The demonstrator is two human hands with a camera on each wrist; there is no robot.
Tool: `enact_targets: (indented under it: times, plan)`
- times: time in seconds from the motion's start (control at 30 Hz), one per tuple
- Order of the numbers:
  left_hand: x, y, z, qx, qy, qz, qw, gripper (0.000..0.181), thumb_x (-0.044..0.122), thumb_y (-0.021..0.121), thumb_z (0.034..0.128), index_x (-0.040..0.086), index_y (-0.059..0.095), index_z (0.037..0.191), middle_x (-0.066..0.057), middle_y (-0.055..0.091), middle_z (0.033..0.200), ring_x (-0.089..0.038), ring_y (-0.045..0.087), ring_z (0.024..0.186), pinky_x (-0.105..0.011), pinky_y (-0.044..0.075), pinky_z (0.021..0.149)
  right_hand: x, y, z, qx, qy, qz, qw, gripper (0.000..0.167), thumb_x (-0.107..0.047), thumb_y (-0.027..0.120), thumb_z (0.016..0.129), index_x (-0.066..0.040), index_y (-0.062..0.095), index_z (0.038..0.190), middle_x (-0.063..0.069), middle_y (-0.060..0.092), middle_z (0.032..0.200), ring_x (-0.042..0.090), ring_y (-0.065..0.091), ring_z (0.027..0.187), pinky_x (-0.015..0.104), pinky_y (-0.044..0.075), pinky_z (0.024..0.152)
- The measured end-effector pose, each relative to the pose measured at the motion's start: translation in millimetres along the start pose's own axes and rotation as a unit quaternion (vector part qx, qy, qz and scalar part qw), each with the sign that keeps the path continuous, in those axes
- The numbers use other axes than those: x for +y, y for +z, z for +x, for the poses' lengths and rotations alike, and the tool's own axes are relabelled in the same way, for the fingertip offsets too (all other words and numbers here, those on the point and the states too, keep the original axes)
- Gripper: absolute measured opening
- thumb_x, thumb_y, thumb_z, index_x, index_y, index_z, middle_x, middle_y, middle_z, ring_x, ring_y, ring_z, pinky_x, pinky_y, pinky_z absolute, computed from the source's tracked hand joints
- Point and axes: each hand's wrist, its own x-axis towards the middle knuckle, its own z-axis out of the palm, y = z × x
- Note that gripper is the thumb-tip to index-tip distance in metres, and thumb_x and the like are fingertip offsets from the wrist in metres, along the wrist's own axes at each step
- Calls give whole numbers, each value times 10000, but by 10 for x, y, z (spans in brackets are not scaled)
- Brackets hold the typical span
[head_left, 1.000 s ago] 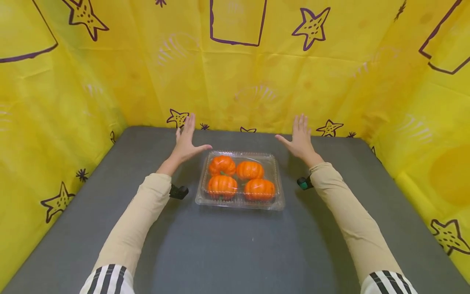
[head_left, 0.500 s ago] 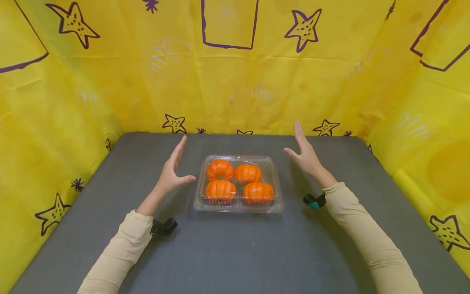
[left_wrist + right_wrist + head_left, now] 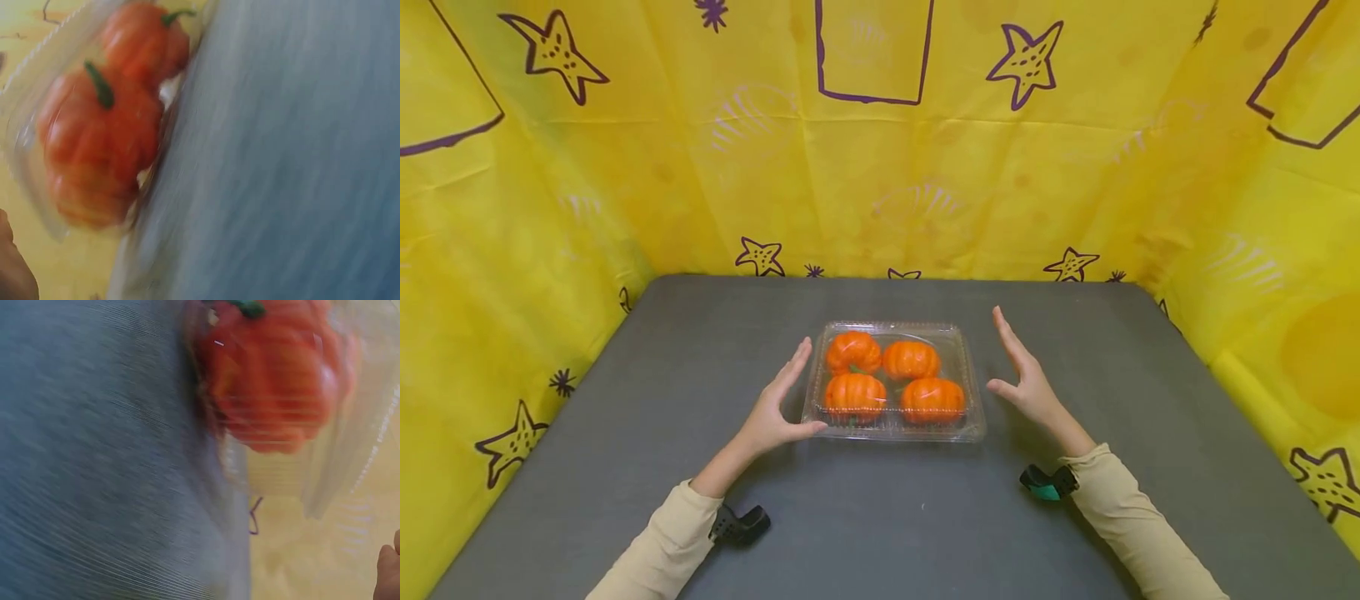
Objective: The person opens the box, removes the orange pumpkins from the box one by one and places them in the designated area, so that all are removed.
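Observation:
A clear plastic clamshell box (image 3: pixel 966 350) lies closed on the grey table, with several small orange pumpkins (image 3: pixel 912 360) inside. At its left side is my left hand (image 3: pixel 772 414), fingers straight, its thumb over the front left corner; whether it touches the plastic I cannot tell. My right hand (image 3: pixel 1032 390) hovers a short way off the right side, thumb spread from straight fingers, holding nothing. Blurred in the left wrist view, a pumpkin (image 3: pixel 100 137) with a green stem shows through the lid. The right wrist view has another pumpkin (image 3: pixel 275 369) behind the clear wall.
The grey table (image 3: pixel 880 525) extends around the box on all sides. Yellow cloth (image 3: pixel 880 167) printed with starfish hangs behind the table and along both sides. Each wrist wears a dark band, such as the right wristband (image 3: pixel 1048 482).
Both hands have come back from beyond the box toward me. The left hand first swung out left, then moved in to the box's left side. The right hand has lowered beside the box.

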Motion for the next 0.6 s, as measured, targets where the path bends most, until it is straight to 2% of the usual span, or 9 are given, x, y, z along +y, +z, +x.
enact_targets:
  times: [0.07, 0.2, 0.33, 0.43, 0.53, 0.6]
  plan:
    - [16, 55, -18, -113, -37, 122, 9999, 996, 6, 791, 572, -121, 190, 1356, -286, 124, 1415, -376, 111, 1303, -617, 140, 958, 99, 36, -87, -96, -95, 171, 9998, 995, -540, 550, 789, 172, 118, 1334, 345, 59, 1391, 464, 47, 1269, 244, 106, 1040]
    - [18, 107, -48, -188, -144, 145, 9996, 1053, 13, 809, 553, -114, 154, 1367, -296, 99, 1416, -373, 86, 1308, -618, 138, 957, 288, 89, -263, -206, -212, 506, 9983, 984, -514, 580, 782, 131, 113, 1360, 309, 44, 1413, 379, 24, 1304, 276, 98, 1048]
    - [12, 126, -71, -145, -301, 87, 9994, 1050, -24, 796, 556, -120, 135, 1366, -289, 61, 1425, -390, 53, 1305, -628, 123, 952, 319, 130, -350, -331, -277, 533, 9976, 1001, -511, 599, 771, 137, 112, 1357, 312, 42, 1412, 372, 19, 1307, 288, 85, 1051]
    - [7, 140, -92, -57, -496, 76, 9987, 1056, -30, 788, 561, -128, 110, 1365, -278, 46, 1430, -408, 70, 1295, -617, 128, 956, 283, 165, -366, -481, -292, 523, 9970, 1012, -479, 624, 764, 174, 103, 1335, 331, 36, 1401, 416, 15, 1291, 288, 87, 1050]
    - [-8, 169, -107, -25, -700, 90, 9975, 1070, -17, 781, 577, -119, 71, 1371, -266, 47, 1431, -413, 111, 1285, -540, 144, 993, 204, 189, -373, -594, -179, 488, 9969, 1015, -428, 667, 754, 205, 104, 1313, 356, 41, 1386, 473, 17, 1264, 273, 88, 1048]
    - [-23, 196, -114, -17, -756, 73, 9971, 1059, -15, 769, 594, -117, 59, 1373, -263, 62, 1428, -411, 134, 1280, -433, 149, 1021, 149, 195, -384, -657, -35, 419, 9969, 1016, -389, 705, 738, 212, 116, 1306, 372, 53, 1375, 499, 27, 1250, 262, 89, 1047]
